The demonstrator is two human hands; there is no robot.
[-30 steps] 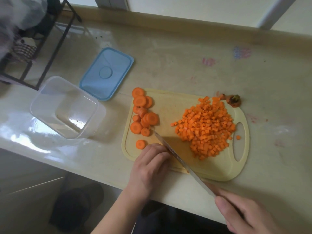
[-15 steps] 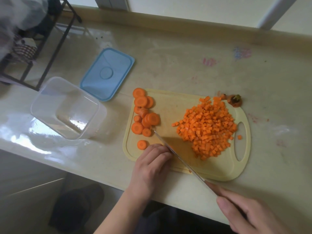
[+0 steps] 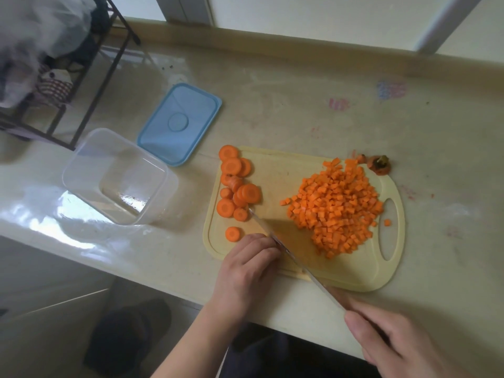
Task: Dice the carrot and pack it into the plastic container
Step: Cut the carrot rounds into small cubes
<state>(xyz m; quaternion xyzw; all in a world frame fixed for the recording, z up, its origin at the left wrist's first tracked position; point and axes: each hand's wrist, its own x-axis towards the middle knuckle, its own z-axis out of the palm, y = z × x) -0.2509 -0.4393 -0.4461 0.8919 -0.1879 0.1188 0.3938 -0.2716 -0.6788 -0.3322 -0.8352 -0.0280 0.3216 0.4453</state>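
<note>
My right hand [image 3: 403,347] at 5 o'clock grips the knife [image 3: 294,257]. The blade lies across the yellow board [image 3: 286,173], and its tip is by the carrot rounds [image 3: 236,186]. My left hand [image 3: 245,271] has curled fingers by the blade; I cannot tell if it holds anything. Carrot cubes [image 3: 335,211] sit piled at 3 o'clock. The clear tub [image 3: 120,175] waits at 9 o'clock, beside its blue lid [image 3: 178,124].

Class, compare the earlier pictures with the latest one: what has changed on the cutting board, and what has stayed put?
No clear change. The right hand still holds the knife; the left hand stays curled beside the blade. Carrot rounds, diced pile and empty container are unmoved.
</note>
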